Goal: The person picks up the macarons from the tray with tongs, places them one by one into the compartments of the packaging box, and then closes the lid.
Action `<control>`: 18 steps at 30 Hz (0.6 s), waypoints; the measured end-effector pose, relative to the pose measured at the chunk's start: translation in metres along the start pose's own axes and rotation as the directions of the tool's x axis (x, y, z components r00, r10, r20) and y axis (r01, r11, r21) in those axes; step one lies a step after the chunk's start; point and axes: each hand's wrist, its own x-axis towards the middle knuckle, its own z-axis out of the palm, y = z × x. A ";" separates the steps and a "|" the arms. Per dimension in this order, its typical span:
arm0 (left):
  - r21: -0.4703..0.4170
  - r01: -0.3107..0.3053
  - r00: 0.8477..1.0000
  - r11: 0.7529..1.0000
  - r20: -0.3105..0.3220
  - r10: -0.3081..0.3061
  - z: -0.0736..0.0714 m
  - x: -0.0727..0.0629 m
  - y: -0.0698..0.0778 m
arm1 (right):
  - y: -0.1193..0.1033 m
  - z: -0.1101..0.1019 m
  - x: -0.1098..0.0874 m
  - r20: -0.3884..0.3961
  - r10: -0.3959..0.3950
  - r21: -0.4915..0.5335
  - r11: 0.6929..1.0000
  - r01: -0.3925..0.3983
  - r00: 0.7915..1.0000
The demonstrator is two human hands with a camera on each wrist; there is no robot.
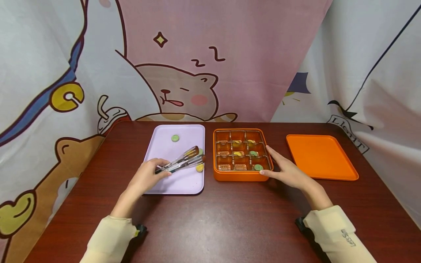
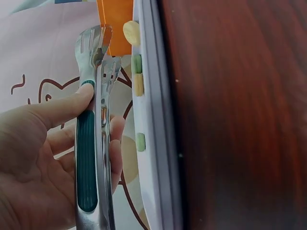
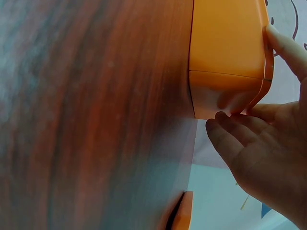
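My left hand (image 1: 148, 176) holds metal tongs (image 1: 191, 161) with green handle inlays (image 2: 86, 163) above a lilac tray (image 1: 184, 184). The tongs' two arms are spread a little, tips toward the tray's right edge. Near those tips lie a yellow button (image 1: 199, 168) and a green button (image 1: 201, 151), partly hidden. Another green button (image 1: 175, 138) lies toward the back. My right hand (image 1: 289, 173) touches the right front corner of an orange divided box (image 1: 236, 176), thumb at the front rim, fingers along the side. Several yellow and green buttons (image 1: 258, 167) sit in its compartments.
An orange tray or lid (image 1: 322, 157) lies flat to the right of the box. Both trays and the box stand on a dark reddish wooden table (image 1: 210, 226). Behind the table hangs a curtain (image 1: 256, 65) printed with cartoon animals.
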 end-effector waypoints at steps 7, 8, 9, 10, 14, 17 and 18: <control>0.015 0.028 0.997 0.999 0.071 -0.030 0.000 -0.005 -0.007 | 0.000 0.001 0.000 -0.007 0.000 0.000 1.000 0.000 1.000; 0.013 0.030 0.996 0.999 0.079 -0.031 0.000 -0.005 -0.008 | 0.000 0.001 0.000 -0.007 0.001 -0.001 1.000 -0.001 1.000; 0.014 0.032 0.996 0.999 0.085 -0.033 0.000 -0.006 -0.008 | 0.000 0.001 0.000 -0.008 0.002 -0.002 1.000 -0.002 1.000; 0.013 0.029 0.996 1.000 0.090 -0.030 0.000 -0.007 -0.009 | 0.000 0.001 0.000 -0.007 0.003 -0.002 1.000 -0.003 1.000; 0.023 0.006 0.994 1.000 0.105 -0.008 0.002 -0.008 -0.013 | 0.002 0.002 0.001 -0.004 0.008 -0.001 1.000 -0.008 1.000; 0.036 0.001 0.993 0.999 0.114 -0.005 0.003 -0.008 -0.015 | 0.002 0.002 0.001 -0.004 0.004 0.000 1.000 -0.004 1.000; 0.040 0.007 0.993 0.999 0.116 -0.012 0.003 -0.007 -0.015 | 0.002 0.002 0.001 -0.005 0.002 -0.001 1.000 -0.002 1.000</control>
